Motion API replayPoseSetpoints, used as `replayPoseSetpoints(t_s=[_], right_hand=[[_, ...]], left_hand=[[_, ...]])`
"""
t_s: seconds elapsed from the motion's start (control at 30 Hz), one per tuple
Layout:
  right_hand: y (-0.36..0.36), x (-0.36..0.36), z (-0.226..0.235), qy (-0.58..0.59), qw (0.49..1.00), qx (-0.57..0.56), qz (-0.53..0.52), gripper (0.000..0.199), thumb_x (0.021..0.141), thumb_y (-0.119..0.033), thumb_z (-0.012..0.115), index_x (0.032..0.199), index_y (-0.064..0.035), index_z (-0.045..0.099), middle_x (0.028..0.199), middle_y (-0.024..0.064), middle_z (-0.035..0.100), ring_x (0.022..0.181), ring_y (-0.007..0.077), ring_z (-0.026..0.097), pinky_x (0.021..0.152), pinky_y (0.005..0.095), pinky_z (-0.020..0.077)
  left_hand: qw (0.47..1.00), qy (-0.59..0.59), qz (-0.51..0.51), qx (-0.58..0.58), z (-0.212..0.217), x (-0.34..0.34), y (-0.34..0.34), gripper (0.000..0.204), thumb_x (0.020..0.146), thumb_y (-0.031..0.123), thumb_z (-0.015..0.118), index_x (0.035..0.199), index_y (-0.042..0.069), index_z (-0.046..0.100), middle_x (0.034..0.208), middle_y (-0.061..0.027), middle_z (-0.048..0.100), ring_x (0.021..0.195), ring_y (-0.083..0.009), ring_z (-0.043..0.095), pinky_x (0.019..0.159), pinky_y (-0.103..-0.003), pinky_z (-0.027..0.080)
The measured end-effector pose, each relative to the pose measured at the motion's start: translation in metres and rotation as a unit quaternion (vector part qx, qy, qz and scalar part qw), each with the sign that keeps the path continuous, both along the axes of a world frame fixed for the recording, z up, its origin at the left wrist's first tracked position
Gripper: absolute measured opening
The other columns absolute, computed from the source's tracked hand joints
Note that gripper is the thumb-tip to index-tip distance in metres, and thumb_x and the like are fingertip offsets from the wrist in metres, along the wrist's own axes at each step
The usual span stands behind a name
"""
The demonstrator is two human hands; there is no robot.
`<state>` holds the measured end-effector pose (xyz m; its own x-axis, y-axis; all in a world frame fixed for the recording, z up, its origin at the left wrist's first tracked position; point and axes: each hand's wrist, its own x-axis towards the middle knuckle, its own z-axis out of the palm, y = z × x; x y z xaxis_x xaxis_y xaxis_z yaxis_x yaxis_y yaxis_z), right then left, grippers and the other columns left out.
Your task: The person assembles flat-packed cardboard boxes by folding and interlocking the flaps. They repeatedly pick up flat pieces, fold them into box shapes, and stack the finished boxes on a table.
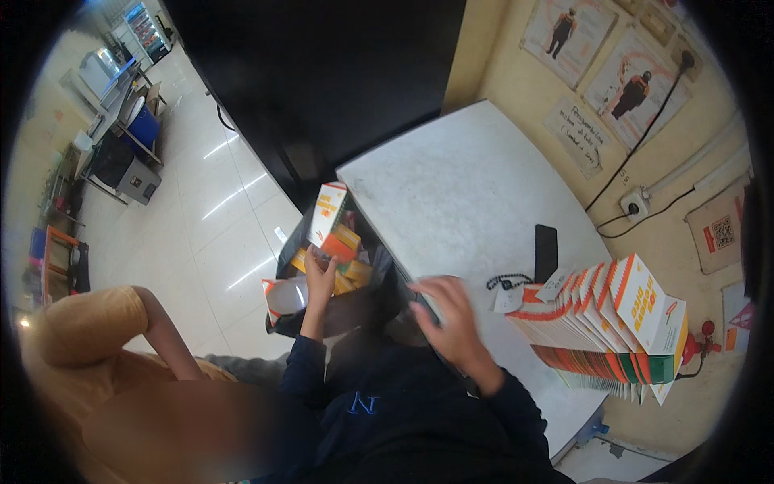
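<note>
Left hand (321, 278) at white-orange carton (327, 211), over black bag (372, 309).
Carton at bag's far side; left grip unclear. Right hand (451, 323) blurred, fingers part-open, near table (451, 185) edge; hold unclear.

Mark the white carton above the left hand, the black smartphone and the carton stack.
White carton (327, 213): head view, middle of printed face.
Black smartphone (546, 252): head view, middle of dark face.
Carton stack (639, 308): head view, end carton's white panel.

In front of you: black bag (382, 289), mouth open, loosely filled. White-and-orange carton (329, 211) leans at its far side, lower end by your left hand (320, 278). Yellow and orange cartons (347, 240) jumbled below; white-and-orange box (289, 296) tilted at left rim.
</note>
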<state>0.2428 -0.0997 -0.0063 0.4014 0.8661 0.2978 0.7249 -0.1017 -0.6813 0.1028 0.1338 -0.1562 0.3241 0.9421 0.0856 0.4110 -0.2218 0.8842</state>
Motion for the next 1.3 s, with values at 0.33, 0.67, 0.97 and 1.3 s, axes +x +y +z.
replayPoseSetpoints(t_s=[0.33,0.67,0.97,1.3], right_hand=[[0.258,-0.014,-0.198,0.332,0.918,-0.147,-0.161,0.087,0.069,-0.054,0.070,0.124,0.0056,0.038,0.111,0.0238,0.058,0.103,0.0305,0.059,0.088,0.0365,0.0451],[0.224,-0.010,-0.132,0.612,0.791,0.000,-0.017,0.036,0.086,-0.016,0.059,0.116,0.0016,0.052,0.107,0.0085,0.061,0.093,0.0172,0.060,0.082,0.0309,0.0474],[-0.042,0.014,0.106,0.213,0.869,0.216,-0.391,0.030,0.087,-0.013,0.057,0.112,0.0004,0.050,0.099,0.0066,0.058,0.089,0.0126,0.057,0.080,0.0290,0.0473],[-0.286,0.087,0.166,0.003,0.672,0.369,-0.642,0.051,0.094,-0.038,0.043,0.128,-0.0003,0.043,0.126,0.0089,0.051,0.114,0.0199,0.050,0.096,0.0354,0.0396]], left_hand=[[0.972,-0.129,-0.055,-0.188,-0.010,-0.015,0.071,0.043,0.086,0.017,0.060,0.122,0.001,0.043,0.115,-0.0141,0.053,0.106,-0.0216,0.052,0.088,-0.031,0.043],[0.813,-0.323,-0.042,-0.483,0.018,-0.015,0.041,0.055,0.091,0.046,0.048,0.129,0.008,0.037,0.124,-0.0107,0.048,0.117,-0.0231,0.045,0.098,-0.038,0.035],[0.751,-0.397,-0.459,-0.260,0.209,0.092,-0.074,0.073,0.079,0.018,0.069,0.136,0.002,0.028,0.124,-0.0133,0.046,0.120,-0.0220,0.041,0.099,-0.033,0.035],[0.624,-0.361,-0.689,-0.080,0.316,0.265,-0.315,0.062,0.081,0.033,0.067,0.126,0.000,0.040,0.089,-0.0100,0.053,0.082,-0.0172,0.049,0.077,-0.032,0.039]])
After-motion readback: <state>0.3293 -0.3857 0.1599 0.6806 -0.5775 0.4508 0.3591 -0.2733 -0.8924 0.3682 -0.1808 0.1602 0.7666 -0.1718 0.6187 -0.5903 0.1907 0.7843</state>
